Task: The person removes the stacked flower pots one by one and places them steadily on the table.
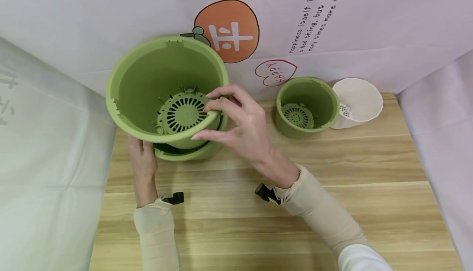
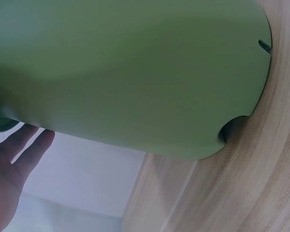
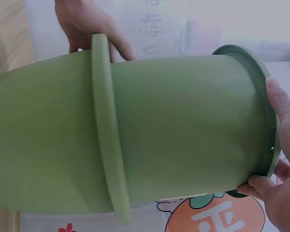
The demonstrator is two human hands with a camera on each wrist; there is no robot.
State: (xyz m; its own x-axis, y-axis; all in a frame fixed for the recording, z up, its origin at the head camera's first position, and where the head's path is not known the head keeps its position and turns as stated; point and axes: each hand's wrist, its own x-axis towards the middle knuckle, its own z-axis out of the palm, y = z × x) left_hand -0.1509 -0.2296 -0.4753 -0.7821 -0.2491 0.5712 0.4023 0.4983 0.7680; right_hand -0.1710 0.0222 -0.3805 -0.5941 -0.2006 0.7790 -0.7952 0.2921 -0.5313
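A large green pot (image 1: 148,78) with a slotted base sits partly inside a second green pot (image 1: 186,155), tilted toward me in the head view. My right hand (image 1: 245,129) pinches the upper pot's rim, thumb outside and fingers over the edge. At the left side of the lower pot is my left hand (image 1: 143,160), its fingertips hidden under the upper pot's rim in the head view. Straight fingers (image 2: 34,150) touch the green wall in the left wrist view. The lower pot (image 3: 43,135) stands on the table, its thick rim around the upper pot's wall.
To the right, a smaller green pot (image 1: 282,125) stands beside a white pot (image 1: 363,98) with a perforated base. Behind them rises a pale printed cloth (image 1: 369,28). The wooden table (image 1: 229,230) runs under both forearms.
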